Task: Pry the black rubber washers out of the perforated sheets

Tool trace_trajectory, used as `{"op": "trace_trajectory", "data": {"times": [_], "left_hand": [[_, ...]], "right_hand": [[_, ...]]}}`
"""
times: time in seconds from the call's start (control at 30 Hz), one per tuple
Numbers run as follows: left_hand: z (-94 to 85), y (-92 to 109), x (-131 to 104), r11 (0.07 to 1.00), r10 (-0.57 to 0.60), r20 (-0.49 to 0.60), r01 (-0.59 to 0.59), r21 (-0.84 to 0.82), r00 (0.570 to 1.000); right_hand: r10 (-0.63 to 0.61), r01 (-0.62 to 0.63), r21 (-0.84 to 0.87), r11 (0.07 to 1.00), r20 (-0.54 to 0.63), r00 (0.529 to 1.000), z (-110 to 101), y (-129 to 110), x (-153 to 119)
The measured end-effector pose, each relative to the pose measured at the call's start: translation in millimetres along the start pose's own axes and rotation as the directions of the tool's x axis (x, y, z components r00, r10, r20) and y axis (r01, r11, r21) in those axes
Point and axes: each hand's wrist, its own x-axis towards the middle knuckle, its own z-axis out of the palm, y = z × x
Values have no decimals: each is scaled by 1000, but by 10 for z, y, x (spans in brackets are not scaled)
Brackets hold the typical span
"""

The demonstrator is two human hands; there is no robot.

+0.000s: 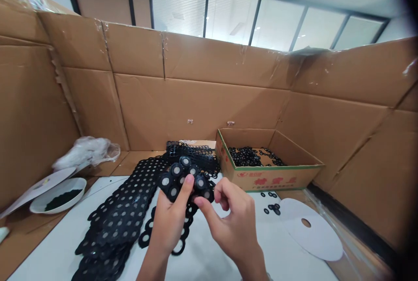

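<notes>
A bunched black sheet of joined rings with pale round centres (pixel 176 171) is raised over the middle of the white work surface. My left hand (pixel 174 211) grips it from below, thumb pressed on its front. At its right edge, my right hand (pixel 228 211) has thumb and curled index finger close to a black ring; whether they pinch it is too small to tell. Part of the ring sheet hangs beneath my hands, some of its rings open in the centre. A long stack of similar black sheets (pixel 130 198) lies to the left.
An open cardboard box (pixel 274 174) with many black rings stands at the back right. Several loose rings and a white disc (pixel 311 229) lie at the right. A white bowl (pixel 58 196) with dark contents and a clear plastic bag (pixel 88 152) are at the left. Cardboard walls surround everything.
</notes>
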Motion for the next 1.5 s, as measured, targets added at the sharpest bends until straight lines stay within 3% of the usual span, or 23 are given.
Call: {"op": "trace_trajectory", "data": {"times": [0.1,0.23,0.33,0.57,0.67,0.77,0.87,0.97,1.03,1.17,1.23,1.3,1.5], "left_hand": [[-14,63,-43,1000,17,83,-18,10,996],[-11,124,-54,999,8,181,-1,-39,984],[-6,132,-48,999,1,181,9,-49,983],[-6,66,-100,999,-38,210,38,3,977],[-7,37,-124,998,-55,179,47,50,982],[5,23,-150,995,-78,135,67,80,988],[26,-6,-169,994,-77,122,66,88,990],[19,-65,-145,998,-43,35,41,47,998],[-2,-91,-104,1000,-10,33,11,-24,999],[6,-65,-65,996,70,138,-61,-63,988],[48,-37,-88,994,102,148,-95,-54,984],[101,-8,-128,990,136,145,-129,-56,980],[166,149,-342,972,226,174,-211,-103,958]], "right_hand": [[-19,20,-21,1000,26,999,-38,11,20],[-30,1,131,991,220,975,-86,-31,33],[-3,-44,171,984,267,964,-79,-63,42],[24,-33,57,998,160,987,-57,4,64],[44,-70,99,993,243,969,-82,48,60],[69,-164,221,961,383,921,-103,89,59],[83,-245,332,911,436,896,-95,119,76],[46,-250,440,863,423,905,-59,133,106],[18,-269,544,795,422,906,-32,133,122],[-17,-409,784,467,470,883,0,101,133],[-14,-432,830,354,466,885,-5,71,135],[-10,-422,847,322,449,893,-32,35,136],[18,-364,865,344,382,924,-233,-119,37]]}}
